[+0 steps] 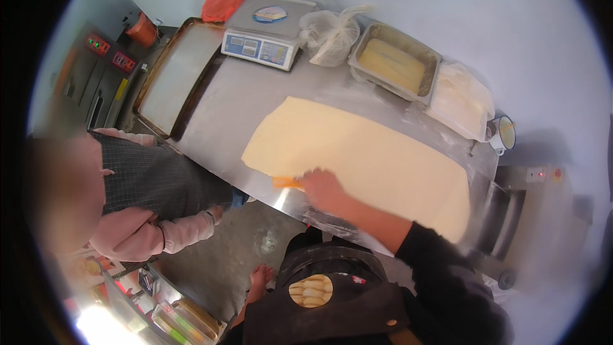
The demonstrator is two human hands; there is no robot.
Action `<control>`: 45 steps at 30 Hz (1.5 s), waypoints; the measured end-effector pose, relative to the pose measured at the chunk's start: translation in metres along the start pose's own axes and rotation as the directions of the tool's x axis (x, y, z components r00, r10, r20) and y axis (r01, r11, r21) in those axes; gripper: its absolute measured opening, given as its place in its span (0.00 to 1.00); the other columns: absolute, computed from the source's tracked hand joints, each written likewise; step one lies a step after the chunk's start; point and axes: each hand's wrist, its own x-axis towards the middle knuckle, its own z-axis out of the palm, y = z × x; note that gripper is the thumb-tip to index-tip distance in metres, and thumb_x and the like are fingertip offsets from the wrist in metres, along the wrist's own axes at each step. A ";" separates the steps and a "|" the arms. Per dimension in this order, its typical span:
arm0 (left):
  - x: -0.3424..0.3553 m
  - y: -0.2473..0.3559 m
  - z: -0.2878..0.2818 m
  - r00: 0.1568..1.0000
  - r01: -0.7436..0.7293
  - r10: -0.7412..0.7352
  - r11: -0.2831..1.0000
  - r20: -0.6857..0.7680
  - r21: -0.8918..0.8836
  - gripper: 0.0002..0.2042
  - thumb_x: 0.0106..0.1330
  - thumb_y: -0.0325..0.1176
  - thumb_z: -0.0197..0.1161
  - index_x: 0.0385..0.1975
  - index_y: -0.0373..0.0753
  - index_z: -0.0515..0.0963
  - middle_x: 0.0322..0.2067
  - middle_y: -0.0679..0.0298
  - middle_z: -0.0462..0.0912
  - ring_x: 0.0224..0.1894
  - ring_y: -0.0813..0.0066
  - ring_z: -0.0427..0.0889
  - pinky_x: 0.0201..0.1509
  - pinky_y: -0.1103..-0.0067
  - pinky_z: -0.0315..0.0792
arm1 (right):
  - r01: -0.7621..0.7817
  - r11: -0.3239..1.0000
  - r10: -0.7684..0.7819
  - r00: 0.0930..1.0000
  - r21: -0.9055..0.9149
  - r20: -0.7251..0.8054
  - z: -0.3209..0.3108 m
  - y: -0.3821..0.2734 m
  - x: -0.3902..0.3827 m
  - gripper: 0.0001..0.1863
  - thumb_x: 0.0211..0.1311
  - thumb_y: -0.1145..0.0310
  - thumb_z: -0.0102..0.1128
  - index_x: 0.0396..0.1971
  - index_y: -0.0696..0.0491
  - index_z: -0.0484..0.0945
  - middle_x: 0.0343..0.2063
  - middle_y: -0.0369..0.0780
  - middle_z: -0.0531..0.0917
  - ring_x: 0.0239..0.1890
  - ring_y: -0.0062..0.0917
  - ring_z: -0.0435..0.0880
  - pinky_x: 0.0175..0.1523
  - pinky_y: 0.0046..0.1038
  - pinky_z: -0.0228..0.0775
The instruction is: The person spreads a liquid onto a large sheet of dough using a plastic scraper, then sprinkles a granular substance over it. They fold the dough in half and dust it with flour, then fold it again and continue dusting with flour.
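one pale-yellow dough sheet (370, 160), long, smooth, flat

1. Worn on the person's head, the left one of two fisheye cameras peers steeply down over the dark apron (319, 327) to the right hand (325, 191) and left hand (260, 278).
2. It faces across the table (223, 99), which runs slantwise, toward the pale wall (447, 0) behind.
3. It's close enough that the wearer's apron crowds the lower edge.
4. Sideways it sweeps wide, from the co-worker (153, 176) on the left to the steel roller machine (552, 217) on the right.
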 end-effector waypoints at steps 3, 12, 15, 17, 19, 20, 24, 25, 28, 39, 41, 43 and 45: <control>-0.010 -0.004 0.005 0.999 -0.047 0.047 0.998 0.001 0.028 0.16 0.76 0.46 0.67 0.54 0.43 0.78 0.46 0.58 0.89 0.45 0.65 0.89 0.45 0.66 0.82 | 0.030 0.990 -0.049 0.990 -0.141 -0.133 -0.045 0.090 0.035 0.13 0.70 0.70 0.56 0.48 0.43 0.86 0.39 0.38 0.85 0.45 0.36 0.85 0.49 0.41 0.74; -0.040 -0.051 0.007 0.999 -0.019 0.022 0.994 0.035 -0.105 0.11 0.77 0.44 0.66 0.41 0.43 0.79 0.33 0.62 0.88 0.28 0.72 0.86 0.22 0.76 0.71 | 0.384 0.831 -0.360 0.923 -0.403 0.138 -0.082 0.221 0.032 0.08 0.64 0.69 0.60 0.39 0.42 0.85 0.37 0.32 0.85 0.52 0.30 0.83 0.59 0.38 0.69; -0.042 -0.062 0.014 1.000 -0.023 0.022 0.996 -0.013 -0.085 0.10 0.77 0.42 0.65 0.41 0.42 0.78 0.35 0.60 0.88 0.30 0.70 0.87 0.24 0.74 0.72 | 0.289 0.865 -0.217 0.953 -0.410 0.213 -0.087 0.226 -0.013 0.10 0.61 0.70 0.62 0.41 0.42 0.85 0.38 0.32 0.83 0.52 0.30 0.82 0.59 0.39 0.67; -0.038 -0.063 0.021 0.997 -0.058 0.064 0.993 0.053 -0.102 0.10 0.77 0.41 0.65 0.43 0.41 0.77 0.36 0.59 0.88 0.31 0.67 0.87 0.25 0.73 0.75 | 0.263 0.859 -0.178 0.958 -0.438 0.226 -0.091 0.237 -0.050 0.09 0.62 0.70 0.62 0.40 0.42 0.85 0.38 0.32 0.83 0.53 0.29 0.82 0.59 0.39 0.66; -0.033 -0.056 0.028 0.997 -0.045 0.049 0.996 0.054 -0.073 0.11 0.76 0.40 0.65 0.46 0.40 0.77 0.38 0.58 0.88 0.32 0.65 0.88 0.28 0.71 0.77 | 0.217 0.869 -0.125 0.966 -0.444 0.228 -0.093 0.255 -0.091 0.09 0.62 0.70 0.62 0.40 0.42 0.85 0.38 0.31 0.83 0.54 0.29 0.82 0.59 0.39 0.66; -0.030 -0.051 0.032 0.998 -0.041 0.043 0.998 0.052 -0.049 0.11 0.76 0.40 0.65 0.48 0.40 0.77 0.39 0.57 0.89 0.33 0.64 0.88 0.30 0.70 0.79 | 0.195 0.881 -0.105 0.969 -0.431 0.224 -0.094 0.264 -0.111 0.09 0.62 0.70 0.62 0.40 0.42 0.85 0.39 0.31 0.84 0.54 0.29 0.81 0.60 0.38 0.66; -0.023 -0.024 0.053 1.000 0.000 -0.001 0.998 0.004 0.069 0.14 0.75 0.40 0.66 0.52 0.39 0.76 0.41 0.57 0.89 0.36 0.63 0.90 0.37 0.68 0.82 | 0.086 0.886 0.013 0.977 -0.455 0.211 -0.096 0.299 -0.196 0.07 0.63 0.69 0.62 0.36 0.42 0.86 0.38 0.30 0.84 0.53 0.28 0.82 0.58 0.36 0.66; -0.023 -0.017 0.058 0.996 -0.067 0.061 0.994 0.070 0.087 0.14 0.75 0.40 0.66 0.52 0.39 0.76 0.42 0.57 0.89 0.38 0.63 0.90 0.38 0.68 0.82 | 0.048 0.906 0.042 0.979 -0.421 0.201 -0.097 0.306 -0.218 0.08 0.62 0.71 0.62 0.38 0.42 0.86 0.39 0.30 0.85 0.54 0.28 0.81 0.59 0.36 0.65; -0.023 0.000 0.078 0.991 -0.117 0.103 0.974 0.083 0.196 0.15 0.75 0.41 0.67 0.53 0.40 0.75 0.43 0.58 0.89 0.41 0.63 0.91 0.40 0.68 0.83 | -0.095 0.932 0.172 0.966 -0.350 0.195 -0.100 0.322 -0.284 0.13 0.59 0.74 0.62 0.41 0.44 0.87 0.43 0.31 0.85 0.56 0.28 0.81 0.62 0.36 0.64; -0.016 0.057 0.125 0.966 -0.214 0.101 0.827 0.236 0.520 0.14 0.75 0.41 0.65 0.52 0.42 0.76 0.43 0.58 0.90 0.41 0.64 0.91 0.41 0.68 0.82 | -0.481 0.832 0.477 0.875 -0.277 -0.088 -0.058 0.288 -0.457 0.17 0.56 0.74 0.62 0.45 0.45 0.90 0.44 0.33 0.87 0.54 0.30 0.81 0.60 0.38 0.66; -0.016 0.067 0.132 0.952 -0.242 0.116 0.850 0.282 0.467 0.13 0.76 0.41 0.65 0.50 0.41 0.77 0.42 0.58 0.90 0.40 0.64 0.91 0.41 0.68 0.82 | -0.557 0.799 0.543 0.830 -0.224 -0.125 -0.045 0.261 -0.477 0.17 0.56 0.74 0.62 0.44 0.46 0.89 0.44 0.34 0.87 0.53 0.32 0.82 0.59 0.39 0.66; -0.017 0.077 0.142 0.950 -0.257 0.129 0.841 0.284 0.477 0.12 0.76 0.42 0.65 0.49 0.41 0.78 0.41 0.58 0.91 0.40 0.64 0.91 0.40 0.69 0.82 | -0.637 0.754 0.619 0.771 -0.160 -0.152 -0.031 0.233 -0.494 0.17 0.55 0.74 0.61 0.44 0.46 0.89 0.44 0.35 0.87 0.53 0.33 0.82 0.59 0.40 0.66; -0.020 0.084 0.148 0.966 -0.228 0.122 0.815 0.227 0.532 0.12 0.76 0.42 0.65 0.49 0.42 0.79 0.40 0.59 0.91 0.40 0.65 0.91 0.40 0.70 0.81 | -0.727 0.684 0.714 0.685 -0.070 -0.144 -0.014 0.202 -0.507 0.16 0.55 0.74 0.61 0.43 0.47 0.89 0.43 0.36 0.87 0.53 0.35 0.81 0.58 0.40 0.66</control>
